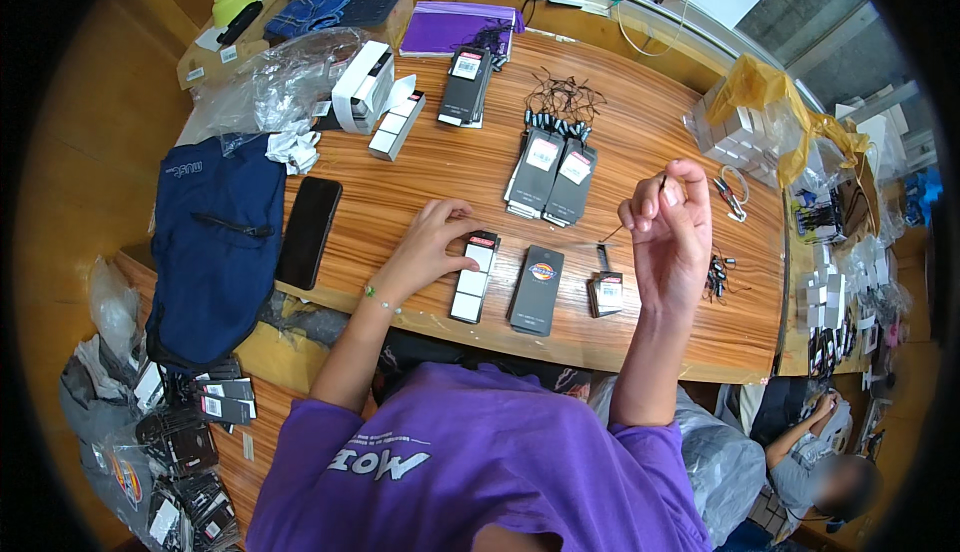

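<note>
A thin dark cord (622,231) is pinched between the thumb and forefinger of the right hand (668,237), which is raised right of the frame's centre with the palm side shown. From the pinch the cord is stretched down and to the left. Just below its lower end, a stack of small tags (606,295) with a white label on top is seen on the desk (440,178).

The left hand (425,247) is laid near the centre of the frame, at the upper left edge of a strip of white labels (473,277) with a red and black top. Its thumb and forefinger are held apart, the thumb tip being set on the strip; whether any grip is applied cannot be told. Between the strip and the small tags, a grey hang tag (536,290) with an oval emblem is placed.

Above these, two stacks of grey tags (550,174) are laid side by side, with black cords (566,98) fanned out at their upper end. At the right, a small heap of dark cords (717,278) is seen beyond the right wrist. A black phone (309,233) and a navy fabric bag (215,247) are placed on the left.
</note>
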{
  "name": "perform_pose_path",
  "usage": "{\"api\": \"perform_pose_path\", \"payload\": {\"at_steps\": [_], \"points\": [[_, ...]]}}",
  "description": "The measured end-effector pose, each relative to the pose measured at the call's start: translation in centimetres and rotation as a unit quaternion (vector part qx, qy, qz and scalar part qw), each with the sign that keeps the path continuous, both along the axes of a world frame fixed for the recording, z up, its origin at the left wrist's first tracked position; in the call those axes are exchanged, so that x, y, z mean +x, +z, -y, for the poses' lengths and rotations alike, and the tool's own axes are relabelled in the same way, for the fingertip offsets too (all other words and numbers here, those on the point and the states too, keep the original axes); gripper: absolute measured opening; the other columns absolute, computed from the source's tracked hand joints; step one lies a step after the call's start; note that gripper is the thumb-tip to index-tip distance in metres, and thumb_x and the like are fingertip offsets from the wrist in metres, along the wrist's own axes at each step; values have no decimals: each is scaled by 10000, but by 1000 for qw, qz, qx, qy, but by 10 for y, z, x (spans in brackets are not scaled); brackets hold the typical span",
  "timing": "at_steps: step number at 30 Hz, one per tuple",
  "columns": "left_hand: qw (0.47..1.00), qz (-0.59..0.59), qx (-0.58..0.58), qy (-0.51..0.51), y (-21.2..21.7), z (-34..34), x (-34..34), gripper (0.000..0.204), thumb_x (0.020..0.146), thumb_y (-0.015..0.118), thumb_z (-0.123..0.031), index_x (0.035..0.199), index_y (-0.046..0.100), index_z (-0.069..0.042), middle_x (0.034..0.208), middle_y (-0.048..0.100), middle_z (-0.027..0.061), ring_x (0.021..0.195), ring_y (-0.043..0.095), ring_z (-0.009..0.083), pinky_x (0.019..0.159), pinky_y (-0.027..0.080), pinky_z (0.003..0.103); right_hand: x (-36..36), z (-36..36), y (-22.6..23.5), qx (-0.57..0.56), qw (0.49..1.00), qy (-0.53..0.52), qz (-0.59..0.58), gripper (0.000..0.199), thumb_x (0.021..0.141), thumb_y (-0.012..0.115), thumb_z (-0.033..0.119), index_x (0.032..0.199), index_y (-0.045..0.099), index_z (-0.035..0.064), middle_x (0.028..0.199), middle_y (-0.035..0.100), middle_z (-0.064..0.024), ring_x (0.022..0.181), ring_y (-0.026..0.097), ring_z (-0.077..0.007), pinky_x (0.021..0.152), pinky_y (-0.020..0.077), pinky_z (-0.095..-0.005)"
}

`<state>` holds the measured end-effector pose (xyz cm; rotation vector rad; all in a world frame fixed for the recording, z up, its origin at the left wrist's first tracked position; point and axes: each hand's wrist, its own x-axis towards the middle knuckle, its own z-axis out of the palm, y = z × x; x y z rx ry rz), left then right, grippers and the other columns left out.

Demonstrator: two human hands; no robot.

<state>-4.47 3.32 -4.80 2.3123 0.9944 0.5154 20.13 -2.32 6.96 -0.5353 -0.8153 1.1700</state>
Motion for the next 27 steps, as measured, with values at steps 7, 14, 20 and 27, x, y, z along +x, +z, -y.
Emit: {"api": "perform_pose_path", "payload": {"at_steps": [7, 14, 20, 27], "points": [[893, 329, -296, 85, 36, 18, 9, 223, 802, 600, 27, 1023, 571, 34, 889, 623, 61, 816, 594, 88, 712, 471, 195, -17, 15, 8, -70, 968, 12, 239, 241, 847, 483, -13, 1083, 450, 20, 715, 514, -24, 678, 480, -73, 618, 378, -200], [888, 403, -191, 113, 86, 24, 44, 189, 772, 630, 53, 959, 603, 41, 890, 642, 87, 824, 621, 117, 718, 513, 207, -46, 10, 1, -41, 856, -93, 506, 296, 799, 537, -45, 1071, 453, 33, 606, 522, -69, 534, 527, -132, 506, 414, -256], [911, 381, -123, 94, 95, 30, 51, 177, 773, 618, 49, 948, 632, 23, 909, 648, 75, 808, 623, 113, 670, 520, 213, -44, 9, 2, -20, 850, -114, 515, 331, 790, 534, -64, 1089, 419, 21, 614, 528, -83, 527, 538, -156, 501, 427, -274], [930, 353, -69, 79, 101, 31, 52, 174, 774, 615, 29, 945, 636, 4, 885, 651, 80, 776, 630, 119, 656, 530, 236, -47, 7, -6, 9, 859, -152, 489, 297, 793, 534, -70, 1055, 418, 12, 618, 524, -81, 531, 533, -144, 499, 422, -261]]}}
